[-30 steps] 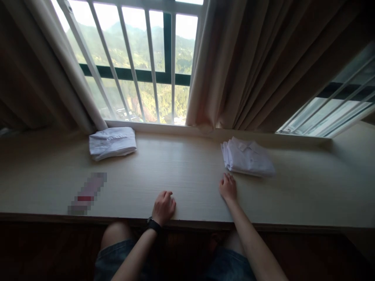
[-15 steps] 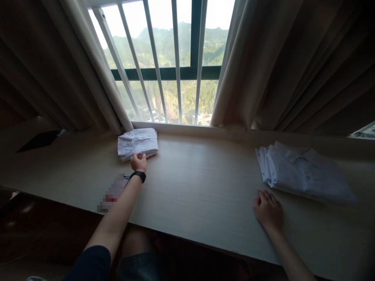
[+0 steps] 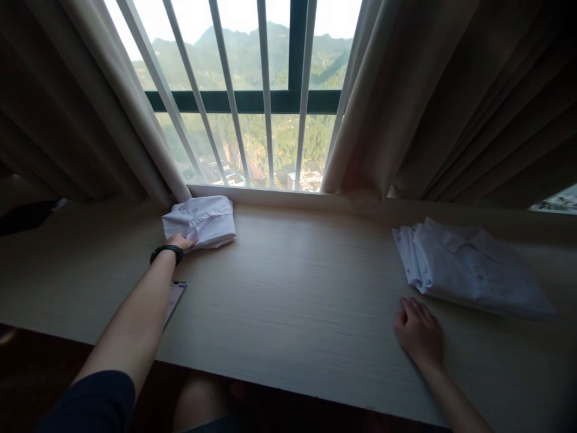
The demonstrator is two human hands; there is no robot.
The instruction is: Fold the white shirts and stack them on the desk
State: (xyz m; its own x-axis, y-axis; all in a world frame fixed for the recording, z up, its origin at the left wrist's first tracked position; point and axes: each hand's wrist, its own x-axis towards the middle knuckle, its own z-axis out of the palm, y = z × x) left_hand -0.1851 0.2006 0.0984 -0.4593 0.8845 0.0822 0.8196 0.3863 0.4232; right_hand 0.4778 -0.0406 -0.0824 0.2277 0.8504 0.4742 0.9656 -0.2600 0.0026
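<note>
The left hand [image 3: 181,242] reaches far forward across the pale wooden worktop [image 3: 297,282] and lies on the near left corner of a small folded white garment [image 3: 201,221]. Its fingers are tucked into or under the cloth, so whether they pinch it cannot be told. A black wristband [image 3: 167,251] circles that wrist. The folded garment sits at the back of the worktop, just in front of the window sill [image 3: 265,197] and beside the foot of the left curtain [image 3: 112,120].

A phone [image 3: 175,297] lies on the worktop nearer the person than the folded garment, partly hidden under the left forearm.

The right hand [image 3: 418,332] rests palm down on the worktop, fingers loosely together, holding nothing. It lies just in front of a larger stack of folded white shirts [image 3: 469,267], close to its near left corner without clearly touching it. This stack is well apart from the small folded garment, off to its right, below the right curtain [image 3: 442,102].
</note>
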